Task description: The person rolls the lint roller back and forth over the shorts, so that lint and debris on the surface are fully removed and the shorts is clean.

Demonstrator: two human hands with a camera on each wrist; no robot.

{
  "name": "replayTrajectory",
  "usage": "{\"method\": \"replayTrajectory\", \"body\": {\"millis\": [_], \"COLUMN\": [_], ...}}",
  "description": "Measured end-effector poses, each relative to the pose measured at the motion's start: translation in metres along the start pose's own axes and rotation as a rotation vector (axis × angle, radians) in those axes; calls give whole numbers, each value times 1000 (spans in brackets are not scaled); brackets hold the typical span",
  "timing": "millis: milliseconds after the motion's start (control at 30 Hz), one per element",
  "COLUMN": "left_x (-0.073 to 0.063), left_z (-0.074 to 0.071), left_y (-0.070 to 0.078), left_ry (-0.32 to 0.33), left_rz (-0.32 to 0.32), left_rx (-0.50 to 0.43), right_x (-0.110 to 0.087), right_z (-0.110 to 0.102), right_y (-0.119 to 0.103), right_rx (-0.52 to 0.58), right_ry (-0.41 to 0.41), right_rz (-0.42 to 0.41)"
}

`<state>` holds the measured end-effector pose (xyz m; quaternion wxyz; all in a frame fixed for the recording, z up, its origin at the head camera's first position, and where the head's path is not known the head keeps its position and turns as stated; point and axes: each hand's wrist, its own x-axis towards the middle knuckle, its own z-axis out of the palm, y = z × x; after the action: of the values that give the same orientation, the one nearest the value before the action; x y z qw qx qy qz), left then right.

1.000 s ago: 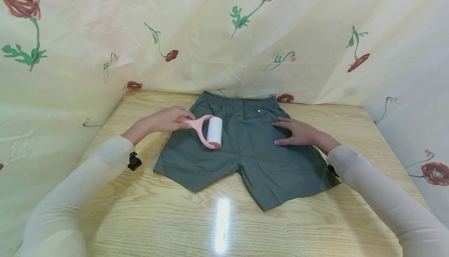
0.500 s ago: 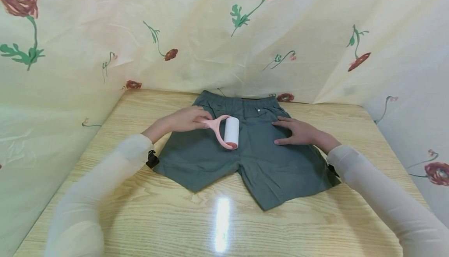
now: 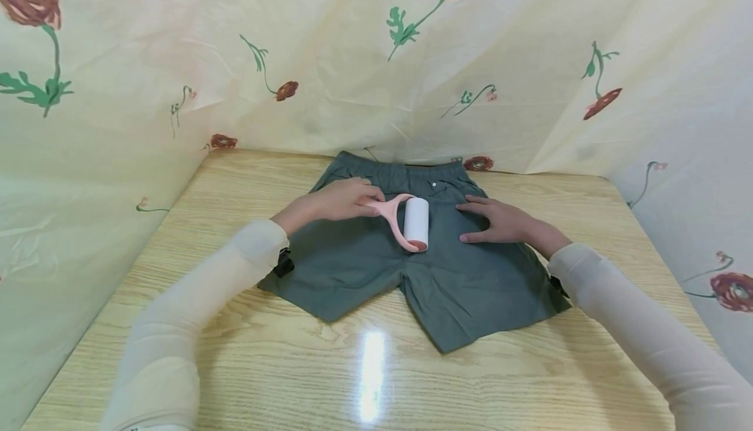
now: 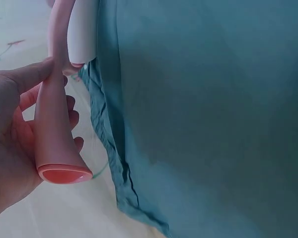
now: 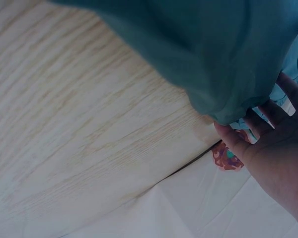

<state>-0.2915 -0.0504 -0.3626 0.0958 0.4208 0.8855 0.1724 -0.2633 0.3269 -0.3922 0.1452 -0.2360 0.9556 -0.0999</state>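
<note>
Dark green shorts (image 3: 353,267) lie spread on the wooden table, waistband toward the back. My left hand (image 3: 347,199) grips the pink handle of a lint roller (image 3: 416,222), thumb along one side and fingers curled round the other. The roller's white cylinder sits on the shorts near their centre seam, just above the crotch. In the left wrist view the handle (image 4: 57,124) shows its hollow flared end. My right hand (image 3: 497,220) rests with spread fingers on the right side of the shorts. The right wrist view shows its fingertips against the cloth (image 5: 223,94).
The wooden table (image 3: 282,365) extends in front of and beside the shorts. A cream curtain with printed flowers (image 3: 329,58) hangs right behind the table's back edge and along both sides. A black wrist device (image 3: 284,263) sits under the left cuff.
My left hand has moved the lint roller rightward across the shorts, from the left leg panel to just past the centre seam. The right hand and the shorts have stayed in place.
</note>
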Motion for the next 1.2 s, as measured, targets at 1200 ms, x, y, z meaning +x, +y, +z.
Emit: {"method": "replayTrajectory", "body": {"millis": [1200], "left_x": [40], "left_z": [36], "left_y": [32], "left_ry": [-10], "left_rz": [29], "left_rx": [264], "right_x": [3], "right_z": [4], "right_y": [4], "right_rx": [-36], "right_ry": [18], "right_rz": [4]}}
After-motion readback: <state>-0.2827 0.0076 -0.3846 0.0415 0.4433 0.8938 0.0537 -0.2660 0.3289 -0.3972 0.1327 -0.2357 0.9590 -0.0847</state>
